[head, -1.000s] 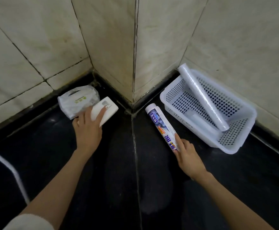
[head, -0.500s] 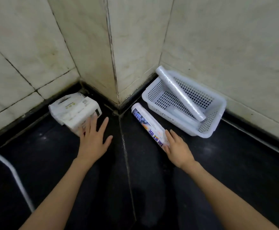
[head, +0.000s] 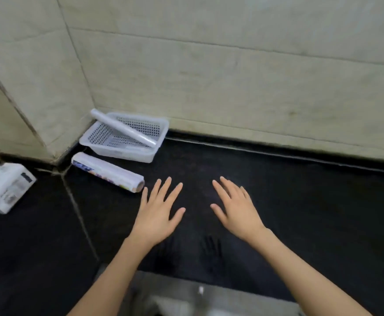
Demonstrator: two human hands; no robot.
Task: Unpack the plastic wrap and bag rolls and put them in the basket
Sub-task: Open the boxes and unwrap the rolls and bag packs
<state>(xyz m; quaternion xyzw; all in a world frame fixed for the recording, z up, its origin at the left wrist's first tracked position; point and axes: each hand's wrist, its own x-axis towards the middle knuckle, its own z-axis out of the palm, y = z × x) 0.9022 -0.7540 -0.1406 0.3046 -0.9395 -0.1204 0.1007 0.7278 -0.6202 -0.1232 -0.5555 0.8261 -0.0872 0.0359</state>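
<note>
Just black countertop [head: 277,201], tiled wall [head: 232,76].

Pale tiled walls [head: 232,76], dark floor [head: 300,201]

Your left hand [head: 158,215] is spread flat, palm down, fingers fanned and pointing away from you, thumb splayed toward the middle. Your right hand [head: 235,209] mirrors it, palm down with fingers spread and angled slightly leftward, thumb reaching in toward the other hand. Both hands are empty and gripping nothing. They sit side by side with a gap between the two thumbs. Both bare forearms run up from the bottom edge of the view and converge slightly toward the hands, wrists straight. Whether your palms are pressed down or just hovering can't be told.
</note>
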